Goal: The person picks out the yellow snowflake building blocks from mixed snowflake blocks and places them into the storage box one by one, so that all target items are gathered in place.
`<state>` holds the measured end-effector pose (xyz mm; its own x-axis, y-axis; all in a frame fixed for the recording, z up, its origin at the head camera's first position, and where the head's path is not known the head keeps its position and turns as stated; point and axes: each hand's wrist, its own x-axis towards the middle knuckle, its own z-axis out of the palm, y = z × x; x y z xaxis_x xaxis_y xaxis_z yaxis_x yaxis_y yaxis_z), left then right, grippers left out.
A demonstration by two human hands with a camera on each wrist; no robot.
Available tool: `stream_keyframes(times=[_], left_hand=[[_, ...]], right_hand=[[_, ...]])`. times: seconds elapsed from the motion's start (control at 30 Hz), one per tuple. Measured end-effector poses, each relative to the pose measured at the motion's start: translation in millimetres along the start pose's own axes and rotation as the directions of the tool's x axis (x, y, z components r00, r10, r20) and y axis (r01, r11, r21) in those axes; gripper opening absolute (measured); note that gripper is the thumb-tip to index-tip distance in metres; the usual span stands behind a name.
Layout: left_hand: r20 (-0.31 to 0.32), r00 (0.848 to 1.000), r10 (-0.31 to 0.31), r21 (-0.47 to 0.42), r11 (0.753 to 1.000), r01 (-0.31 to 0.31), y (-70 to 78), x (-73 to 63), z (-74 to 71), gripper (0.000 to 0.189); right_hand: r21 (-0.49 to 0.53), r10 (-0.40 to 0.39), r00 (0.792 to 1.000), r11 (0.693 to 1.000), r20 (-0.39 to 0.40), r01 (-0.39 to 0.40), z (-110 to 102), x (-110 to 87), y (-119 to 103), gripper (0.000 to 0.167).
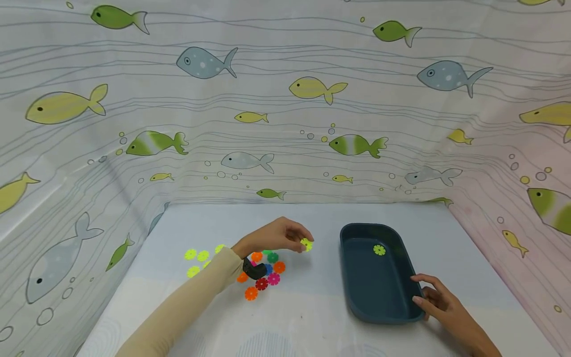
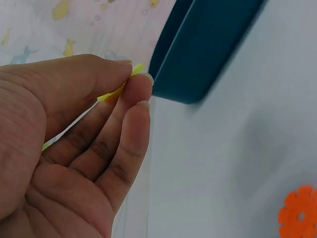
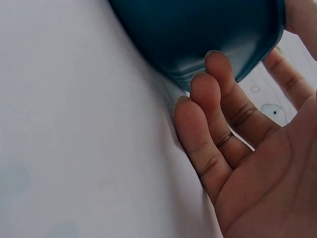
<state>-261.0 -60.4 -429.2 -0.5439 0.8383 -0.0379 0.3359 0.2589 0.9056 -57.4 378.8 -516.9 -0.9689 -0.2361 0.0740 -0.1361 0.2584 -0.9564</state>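
My left hand (image 1: pixel 282 235) pinches a yellow notched plastic disc (image 1: pixel 306 244) between thumb and fingertips, above the table to the left of the tray. In the left wrist view the same yellow disc (image 2: pixel 120 89) shows edge-on between the fingers. With my right hand (image 1: pixel 441 302) I grip the near right corner of a dark blue tray (image 1: pixel 345 277), thumb and forefinger at its rim. The right wrist view shows the other fingertips (image 3: pixel 190 119) against the tray's outer wall (image 3: pixel 213 29). Another yellow-green disc (image 1: pixel 379 250) lies inside the tray, toward its far end.
Loose discs, among them an orange disc (image 1: pixel 251 293), a dark red disc (image 1: pixel 261 283) and a green disc (image 1: pixel 273 258), lie under and beside my left wrist. Several yellow discs (image 1: pixel 190 254) lie farther left. A fish-patterned cloth (image 1: pixel 285 119) surrounds the white table (image 1: pixel 308 307).
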Motion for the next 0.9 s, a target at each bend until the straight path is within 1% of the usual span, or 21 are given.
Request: stream_keyframes(times=[0.13,0.4,0.47,0.7,0.9], left_hand=[[0.019,1.000,0.020,-0.012,1.000,-0.020,2.4,6.5,6.3,0.028],[0.039,0.998,0.044,-0.018,0.999,-0.043,5.0,20.9,23.5,0.028],[0.048,0.998,0.048,-0.021,0.999,-0.047,7.7,24.7,26.3,0.028],[0.078,0.994,0.074,-0.030,0.997,-0.072,14.3,40.2,31.1,0.029],[0.139,0.985,0.101,-0.023,0.995,-0.099,20.0,53.4,32.7,0.032]], right_hand=[[0.005,0.019,1.000,1.000,0.000,-0.019,-1,-1.3,2,0.048],[0.010,-0.011,1.000,1.000,0.004,0.011,-3,-0.7,9,0.048],[0.012,-0.011,1.000,1.000,0.005,0.011,-4,-0.5,7,0.048],[0.010,0.009,1.000,1.000,0.002,-0.009,-3,0.1,-1,0.048],[0.019,0.023,1.000,1.000,0.004,-0.023,-4,2.6,-9,0.048]])
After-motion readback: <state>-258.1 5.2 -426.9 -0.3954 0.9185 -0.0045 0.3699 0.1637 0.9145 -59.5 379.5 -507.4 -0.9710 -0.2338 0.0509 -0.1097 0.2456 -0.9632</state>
